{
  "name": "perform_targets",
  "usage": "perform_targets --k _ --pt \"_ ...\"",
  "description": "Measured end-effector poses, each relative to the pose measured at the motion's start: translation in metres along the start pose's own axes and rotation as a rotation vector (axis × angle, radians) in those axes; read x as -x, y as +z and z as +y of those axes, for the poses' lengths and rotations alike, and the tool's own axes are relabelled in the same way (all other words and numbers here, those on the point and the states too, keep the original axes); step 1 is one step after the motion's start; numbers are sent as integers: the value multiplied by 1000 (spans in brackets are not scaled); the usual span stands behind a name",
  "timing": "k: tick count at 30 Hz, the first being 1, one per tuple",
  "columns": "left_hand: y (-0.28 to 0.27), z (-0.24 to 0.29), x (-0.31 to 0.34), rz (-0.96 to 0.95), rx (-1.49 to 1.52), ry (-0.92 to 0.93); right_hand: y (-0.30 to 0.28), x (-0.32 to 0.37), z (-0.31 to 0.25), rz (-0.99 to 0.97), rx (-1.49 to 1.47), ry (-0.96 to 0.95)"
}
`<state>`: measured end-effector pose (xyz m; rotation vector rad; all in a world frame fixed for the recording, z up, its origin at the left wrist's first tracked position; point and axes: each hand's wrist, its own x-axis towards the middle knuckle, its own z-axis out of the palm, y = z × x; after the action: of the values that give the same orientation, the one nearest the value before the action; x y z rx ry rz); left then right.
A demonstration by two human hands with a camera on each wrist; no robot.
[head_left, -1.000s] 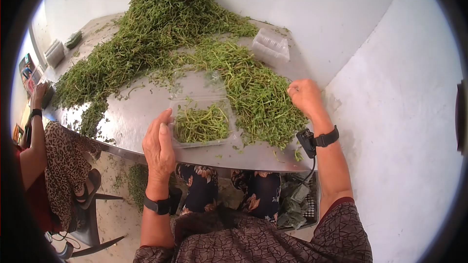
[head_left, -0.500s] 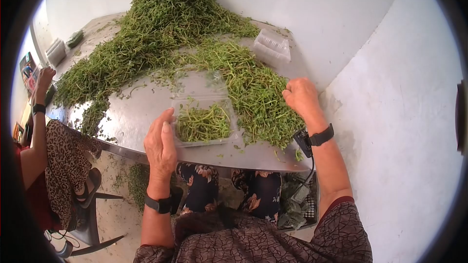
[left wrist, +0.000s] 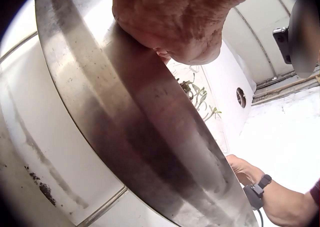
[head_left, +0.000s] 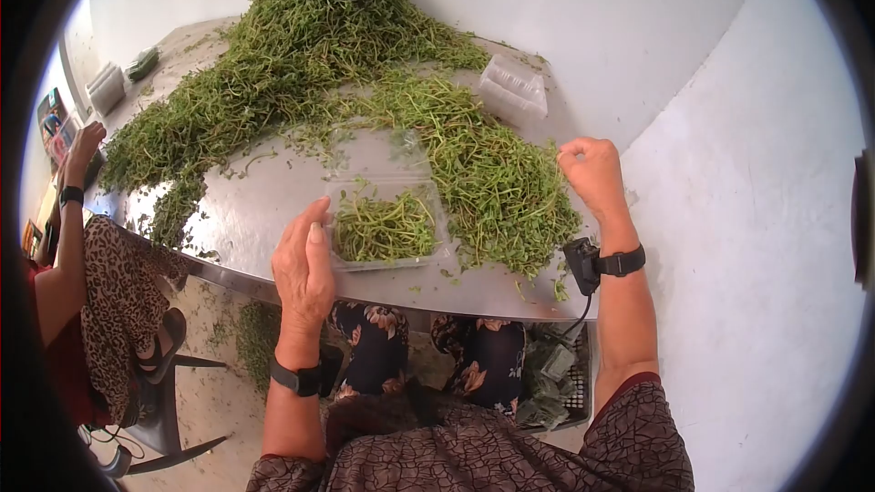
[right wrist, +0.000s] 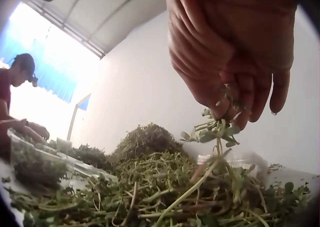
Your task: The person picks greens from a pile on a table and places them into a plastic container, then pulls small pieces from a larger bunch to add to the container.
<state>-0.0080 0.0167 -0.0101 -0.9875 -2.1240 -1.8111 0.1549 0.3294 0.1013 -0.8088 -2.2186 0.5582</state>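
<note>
A clear plastic box (head_left: 387, 263) lies on the metal table, its lid folded back toward the heap. Inside it is a layer of leafy green stems (head_left: 387, 223). My left hand (head_left: 303, 269) stays at the box's left side, fingers extended along the edge. To the right of the box spreads a loose pile of greens (head_left: 501, 173). Over this pile's right edge, my right hand (head_left: 592, 175) pinches a leafy sprig (right wrist: 217, 132) between thumb and fingertips, as the right wrist view shows. In the left wrist view, the table's rim hides most of the box.
A tall heap of greens (head_left: 319, 27) rises at the back of the table (head_left: 264, 219). Stacked clear boxes (head_left: 513, 91) stand at the back right, near the wall. Below the table is a black crate (head_left: 576, 383) with packed boxes. Another person (head_left: 68, 255) sits at the left.
My right hand dipped slightly left over the pile, then moved right and up. My left hand has kept its place beside the box. The other person's hand has lifted.
</note>
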Motion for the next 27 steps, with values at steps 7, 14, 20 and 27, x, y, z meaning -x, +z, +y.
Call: perform_targets --k 7,14,20,27 --pt "1 -2 1 35 -4 9 -6 1 -11 -76 -160 -3" --pt "2 3 0 66 -38 71 7 19 -57 -223 -287 5" --pt "1 4 -1 58 -16 62 29 30 -81 -348 -414 -21" --pt "0 5 -2 66 -9 85 52 41 -105 -454 -400 -61"
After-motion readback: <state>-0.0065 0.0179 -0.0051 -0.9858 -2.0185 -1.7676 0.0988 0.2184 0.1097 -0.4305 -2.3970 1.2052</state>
